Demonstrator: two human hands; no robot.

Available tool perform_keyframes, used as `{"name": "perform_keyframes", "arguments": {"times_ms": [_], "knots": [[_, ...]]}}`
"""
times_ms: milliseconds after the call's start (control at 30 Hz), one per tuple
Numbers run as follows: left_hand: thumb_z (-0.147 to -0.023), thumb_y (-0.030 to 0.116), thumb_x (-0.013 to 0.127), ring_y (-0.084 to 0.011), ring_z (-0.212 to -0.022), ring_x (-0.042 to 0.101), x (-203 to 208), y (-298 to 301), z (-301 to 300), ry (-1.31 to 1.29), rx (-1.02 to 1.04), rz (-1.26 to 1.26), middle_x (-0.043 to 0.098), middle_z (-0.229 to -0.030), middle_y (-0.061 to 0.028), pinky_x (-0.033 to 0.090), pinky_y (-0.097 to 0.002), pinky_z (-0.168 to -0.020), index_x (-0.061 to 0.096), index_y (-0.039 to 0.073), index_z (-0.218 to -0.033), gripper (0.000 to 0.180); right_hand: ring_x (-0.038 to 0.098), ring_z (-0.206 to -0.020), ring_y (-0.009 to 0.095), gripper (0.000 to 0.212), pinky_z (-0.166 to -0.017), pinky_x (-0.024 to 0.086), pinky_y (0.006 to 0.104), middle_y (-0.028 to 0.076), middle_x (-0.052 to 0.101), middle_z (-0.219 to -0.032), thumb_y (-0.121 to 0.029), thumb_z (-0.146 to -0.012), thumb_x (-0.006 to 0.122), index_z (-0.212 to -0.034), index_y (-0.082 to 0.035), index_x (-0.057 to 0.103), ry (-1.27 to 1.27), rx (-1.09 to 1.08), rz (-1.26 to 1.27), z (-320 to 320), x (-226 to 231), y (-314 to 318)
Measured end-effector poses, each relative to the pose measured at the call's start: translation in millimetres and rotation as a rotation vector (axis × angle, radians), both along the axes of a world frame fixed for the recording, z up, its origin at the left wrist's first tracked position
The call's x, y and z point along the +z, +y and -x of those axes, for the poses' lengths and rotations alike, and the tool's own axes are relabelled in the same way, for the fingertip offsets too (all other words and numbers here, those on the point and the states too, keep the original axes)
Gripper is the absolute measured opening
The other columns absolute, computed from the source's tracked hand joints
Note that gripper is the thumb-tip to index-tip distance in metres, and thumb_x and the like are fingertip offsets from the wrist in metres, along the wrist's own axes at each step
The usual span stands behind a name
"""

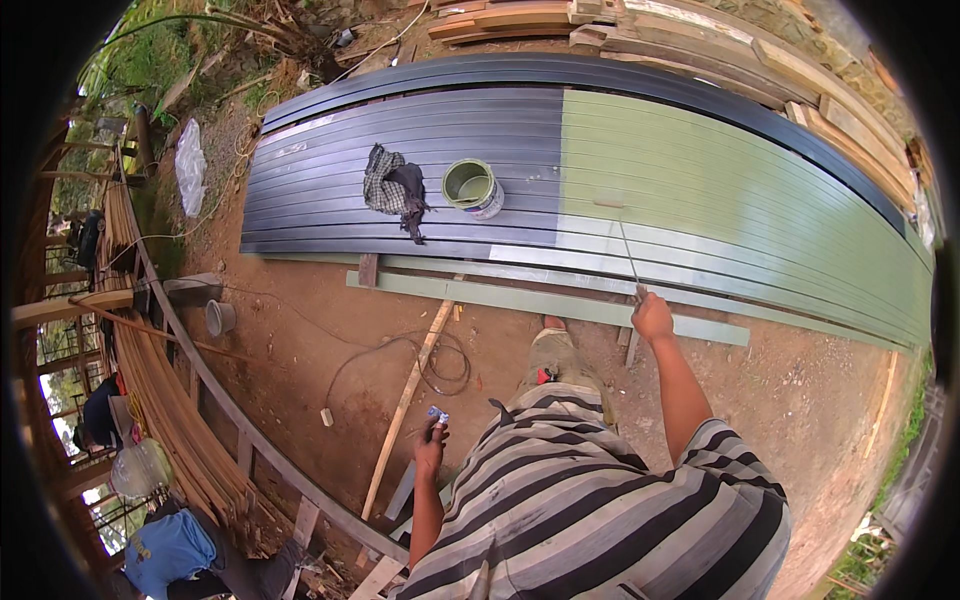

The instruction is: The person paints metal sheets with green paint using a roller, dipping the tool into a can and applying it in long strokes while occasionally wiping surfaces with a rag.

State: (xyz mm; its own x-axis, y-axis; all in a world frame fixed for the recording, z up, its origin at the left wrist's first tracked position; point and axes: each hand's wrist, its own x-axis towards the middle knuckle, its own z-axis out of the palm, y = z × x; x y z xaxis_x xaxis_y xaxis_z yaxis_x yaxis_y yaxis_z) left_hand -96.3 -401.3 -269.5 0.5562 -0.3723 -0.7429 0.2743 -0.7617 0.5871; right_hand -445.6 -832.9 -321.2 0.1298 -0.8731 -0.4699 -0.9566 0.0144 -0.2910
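My right hand is closed round the handle of a paint roller. Its thin metal rod reaches away from me, and the small roller head rests on long, narrow boards, at the lower edge of their light green paint. The boards' left part is dark blue-grey. Low on the left, my left hand pinches a small blue and white packet, away from the boards. On the dark part stands a paint bucket with green paint inside. Left of it lies a crumpled checked and dark cloth.
A green plank runs along the boards' near side. A wooden pole and a looped cable lie on the dirt ground. Stacked timber lies behind; a grey bucket and more timber are at left.
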Motion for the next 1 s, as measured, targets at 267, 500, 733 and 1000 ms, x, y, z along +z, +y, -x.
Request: {"name": "perform_keyframes", "arguments": {"times_ms": [267, 500, 733, 1000], "knots": [[-0.093, 0.033, 0.060, -0.0235, -0.083, 0.066, -74, 165, 32, 0.165, 0.031, -0.099, 0.067, -0.102, -0.0133, 0.050, -0.0338, -0.066, 0.053, 0.007, -0.125, 0.042, 0.064, -0.092, 0.043, 0.040, -0.082, 0.052, 0.0494, 0.026, 0.066, -0.096, -0.010, -0.080, 0.052, -0.119, -0.010, 0.061, -0.032, 0.061, 0.088, 54, 34, 190], [-0.092, 0.024, 0.062, -0.0302, -0.084, 0.067, -157, 320, 65, 0.245, 0.332, -0.001, 0.066, -0.101, -0.0219, 0.053, -0.0404, -0.066, 0.052, -0.004, -0.120, 0.041, 0.064, -0.094, 0.042, 0.040, -0.084, 0.051, 0.0492, 0.026, 0.065, -0.097, -0.010, -0.080, 0.052, -0.119, -0.012, 0.063, -0.024, -0.126, 0.044, 66, 53, 200], [-0.094, 0.036, 0.058, -0.0293, -0.093, 0.066, -45, 189, 80, 0.158, 0.277, -0.126, 0.066, -0.112, -0.0176, 0.053, -0.0408, -0.072, 0.054, 0.004, -0.124, 0.044, 0.064, -0.091, 0.044, 0.039, -0.081, 0.053, 0.0512, 0.027, 0.066, -0.093, -0.012, -0.080, 0.053, -0.117, -0.010, 0.062, -0.007, -0.112, 0.067, 53, -18, 97], [-0.094, 0.035, 0.057, -0.0249, -0.095, 0.066, 15, 35, 103, 0.009, 0.252, -0.136, 0.066, -0.111, -0.0156, 0.051, -0.0343, -0.075, 0.053, 0.005, -0.131, 0.047, 0.063, -0.101, 0.043, 0.034, -0.085, 0.052, 0.0522, 0.023, 0.066, -0.103, -0.013, -0.090, 0.045, -0.121, -0.005, 0.055, -0.054, -0.094, 0.021, -5, -32, -152]]}}
